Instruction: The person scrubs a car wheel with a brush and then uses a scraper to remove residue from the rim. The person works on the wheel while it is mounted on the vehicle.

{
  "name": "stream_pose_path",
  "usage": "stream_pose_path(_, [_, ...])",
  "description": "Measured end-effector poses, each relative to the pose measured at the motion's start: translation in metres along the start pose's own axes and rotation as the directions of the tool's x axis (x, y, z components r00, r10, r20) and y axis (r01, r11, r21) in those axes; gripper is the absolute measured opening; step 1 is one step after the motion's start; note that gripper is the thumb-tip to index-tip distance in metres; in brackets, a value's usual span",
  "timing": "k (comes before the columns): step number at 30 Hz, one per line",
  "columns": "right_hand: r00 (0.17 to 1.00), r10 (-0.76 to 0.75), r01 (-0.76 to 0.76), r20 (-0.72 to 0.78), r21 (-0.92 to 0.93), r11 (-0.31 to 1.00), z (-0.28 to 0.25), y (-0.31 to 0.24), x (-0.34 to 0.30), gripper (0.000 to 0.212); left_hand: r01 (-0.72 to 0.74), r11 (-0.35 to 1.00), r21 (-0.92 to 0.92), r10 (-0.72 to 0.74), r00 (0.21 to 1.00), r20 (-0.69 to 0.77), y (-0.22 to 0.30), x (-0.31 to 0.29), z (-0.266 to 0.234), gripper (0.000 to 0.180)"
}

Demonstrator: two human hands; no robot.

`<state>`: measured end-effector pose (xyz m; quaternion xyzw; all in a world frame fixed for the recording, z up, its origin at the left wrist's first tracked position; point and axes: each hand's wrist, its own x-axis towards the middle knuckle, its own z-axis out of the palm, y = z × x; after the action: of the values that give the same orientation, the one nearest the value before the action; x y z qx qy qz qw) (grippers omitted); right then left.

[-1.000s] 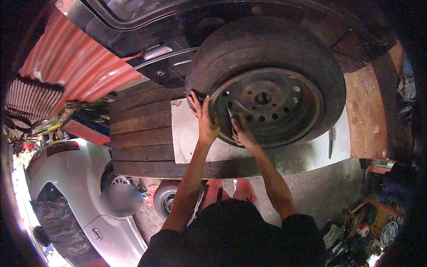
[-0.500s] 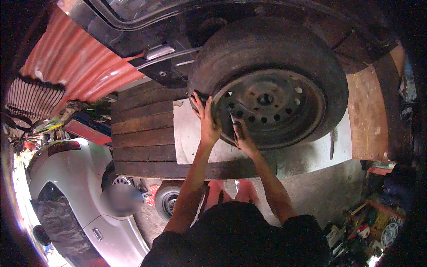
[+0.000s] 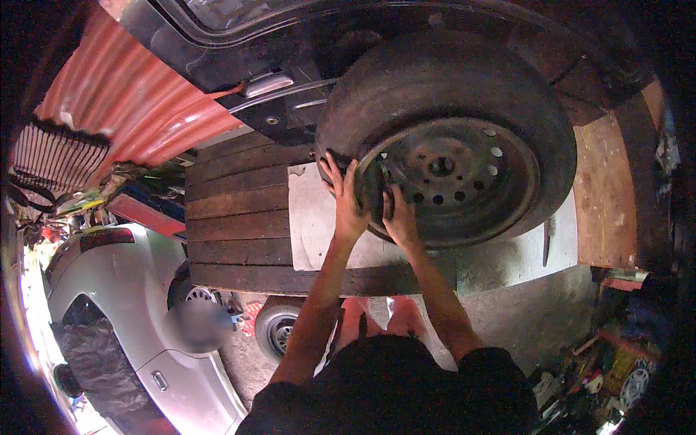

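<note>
A person crouches before a car wheel lying nearly flat under the dark car body, both bare hands on its near-left edge. The left hand is spread, fingers fanned over the tyre's sidewall where rubber meets the steel rim; it presses flat and pinches nothing. The right hand sits just beside it, closer to the hub, fingers curled on the rim's lip; whether they hook under the edge cannot be told. The wheel's bulk lies up and to the right of both hands, so the grip is taken on 1 side only, with the hub well apart from either palm. The right hand is the nearer of the 2 to the wheel's centre. Beneath the tyre, a pale sheet covers part of a dark plank platform. A silver car stands at lower left.
</note>
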<state>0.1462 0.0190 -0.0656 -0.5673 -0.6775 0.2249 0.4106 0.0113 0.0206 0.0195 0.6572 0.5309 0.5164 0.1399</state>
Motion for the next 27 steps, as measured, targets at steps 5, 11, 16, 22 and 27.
stream_pose_path(5, [0.997, -0.002, 0.006, 0.080, -0.054, 0.999, -0.010, 0.017, -0.016, 0.033, -0.010, 0.999, 0.032, 0.010, 1.000, -0.002, -0.008, 0.000, 0.000, 0.101])
stream_pose_path(11, [0.987, 0.051, -0.043, 0.153, -0.060, 0.997, -0.018, 0.005, -0.010, 0.029, 0.052, 0.998, 0.030, -0.053, 0.998, 0.023, -0.006, -0.004, -0.003, 0.104])
stream_pose_path(16, [0.986, 0.048, -0.043, 0.160, -0.037, 0.998, -0.025, -0.004, -0.007, 0.035, 0.003, 1.000, 0.018, -0.003, 1.000, -0.002, -0.004, -0.002, -0.001, 0.105])
stream_pose_path(22, [0.970, 0.171, -0.201, 0.174, 0.168, 0.965, -0.019, 0.020, -0.011, 0.048, -0.017, 0.999, 0.030, 0.017, 1.000, -0.011, -0.007, -0.001, -0.001, 0.104])
stream_pose_path(27, [0.810, 0.340, -0.561, 0.479, 0.459, 0.689, -0.029, 0.035, -0.009, 0.044, -0.005, 0.999, 0.040, 0.006, 1.000, -0.017, -0.009, -0.004, -0.002, 0.102])
